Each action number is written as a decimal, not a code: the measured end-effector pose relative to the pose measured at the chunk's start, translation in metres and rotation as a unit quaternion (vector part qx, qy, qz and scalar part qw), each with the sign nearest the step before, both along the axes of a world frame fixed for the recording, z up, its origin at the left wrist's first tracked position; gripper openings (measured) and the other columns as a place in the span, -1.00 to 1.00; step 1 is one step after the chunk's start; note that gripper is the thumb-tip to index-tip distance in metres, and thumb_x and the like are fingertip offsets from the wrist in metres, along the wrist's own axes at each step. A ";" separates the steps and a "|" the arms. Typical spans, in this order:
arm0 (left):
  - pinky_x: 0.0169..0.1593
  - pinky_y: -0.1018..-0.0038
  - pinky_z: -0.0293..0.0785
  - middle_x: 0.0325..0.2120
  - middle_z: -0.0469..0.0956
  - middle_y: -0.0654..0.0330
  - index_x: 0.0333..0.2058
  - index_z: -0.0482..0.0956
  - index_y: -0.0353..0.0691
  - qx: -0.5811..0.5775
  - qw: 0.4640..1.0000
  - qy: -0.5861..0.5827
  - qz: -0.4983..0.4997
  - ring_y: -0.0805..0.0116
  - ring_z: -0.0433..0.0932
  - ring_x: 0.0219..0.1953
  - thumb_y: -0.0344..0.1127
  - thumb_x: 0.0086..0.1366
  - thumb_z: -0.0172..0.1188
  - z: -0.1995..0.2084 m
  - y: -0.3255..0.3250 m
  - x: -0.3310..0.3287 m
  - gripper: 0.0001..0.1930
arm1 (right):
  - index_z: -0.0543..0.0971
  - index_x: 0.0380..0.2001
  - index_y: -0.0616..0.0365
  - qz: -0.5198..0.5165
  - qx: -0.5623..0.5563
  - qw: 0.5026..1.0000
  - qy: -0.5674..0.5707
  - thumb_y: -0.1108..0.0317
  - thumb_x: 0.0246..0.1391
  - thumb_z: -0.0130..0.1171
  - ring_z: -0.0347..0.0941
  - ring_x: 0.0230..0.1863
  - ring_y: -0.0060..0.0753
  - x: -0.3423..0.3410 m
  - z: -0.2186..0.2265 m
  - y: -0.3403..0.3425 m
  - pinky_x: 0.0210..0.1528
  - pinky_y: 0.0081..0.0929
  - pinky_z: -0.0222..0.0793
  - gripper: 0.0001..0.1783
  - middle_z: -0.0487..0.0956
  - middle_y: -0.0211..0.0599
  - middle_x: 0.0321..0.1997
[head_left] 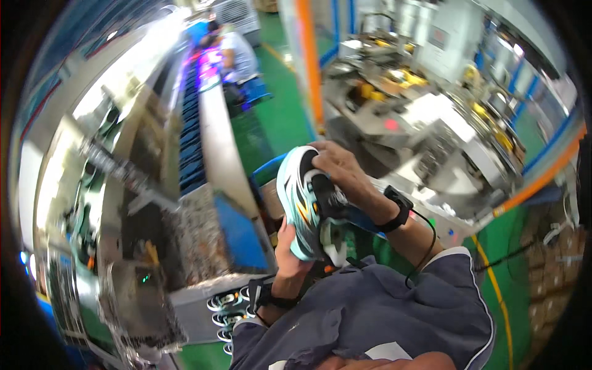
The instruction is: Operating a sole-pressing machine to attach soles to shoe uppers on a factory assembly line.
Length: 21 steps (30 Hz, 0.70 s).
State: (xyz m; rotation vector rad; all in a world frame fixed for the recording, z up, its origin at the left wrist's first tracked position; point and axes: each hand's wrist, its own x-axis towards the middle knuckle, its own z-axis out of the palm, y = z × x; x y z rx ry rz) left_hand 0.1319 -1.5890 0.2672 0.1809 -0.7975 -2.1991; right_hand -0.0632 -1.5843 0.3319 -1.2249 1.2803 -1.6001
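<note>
Between my two hands is a running shoe (303,200), pale mint and white with black uppers and orange accents, held up in front of my chest with its toe pointing away. My left hand (287,250) grips it low at the heel end, thumb along the mint sole. At the toe end, my right hand (340,168) is curled over the far side, fingers on the black upper. Both wrists wear black straps, and a cable runs from the right one. The fingertips under the shoe are hidden.
Several similar shoes (227,317) stand in a row at lower left. A conveyor line (225,142) runs away on the left beside a worn work surface (200,231). Machinery (431,129) fills the right behind an orange post (310,68). Farther off, a person (237,55) sits by the conveyor.
</note>
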 end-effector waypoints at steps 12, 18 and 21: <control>0.26 0.31 0.17 0.25 0.26 -0.01 0.31 0.12 -0.29 -0.359 0.885 -0.220 -0.197 0.20 0.29 0.20 -0.07 0.31 0.15 -0.015 0.115 -0.320 -0.28 | 0.40 0.09 0.22 -0.425 -0.066 0.884 -0.185 0.50 -0.15 0.32 0.44 -0.09 -0.48 -0.214 -0.111 0.254 0.02 -0.49 0.39 -0.36 0.52 -0.30 -0.07; 0.21 0.34 0.28 0.22 0.27 -0.11 0.30 0.06 -0.41 -0.332 0.868 -0.243 -0.278 0.17 0.32 0.21 -0.02 0.27 0.20 -0.064 0.133 -0.494 -0.19 | 0.43 0.05 0.25 -0.631 -0.041 0.771 -0.082 0.46 -0.16 0.25 0.42 -0.14 -0.51 -0.300 -0.120 0.351 -0.02 -0.55 0.35 -0.41 0.50 -0.33 -0.10; 0.06 0.36 0.40 0.00 0.48 -0.11 0.13 0.28 -0.44 -0.384 0.855 -0.295 -0.184 0.22 0.49 0.03 -0.09 0.22 0.24 -0.087 0.139 -0.594 -0.35 | 0.42 0.06 0.30 -0.666 -0.043 0.744 -0.033 0.47 -0.16 0.24 0.42 -0.10 -0.50 -0.320 -0.115 0.384 0.01 -0.55 0.34 -0.40 0.48 -0.32 -0.06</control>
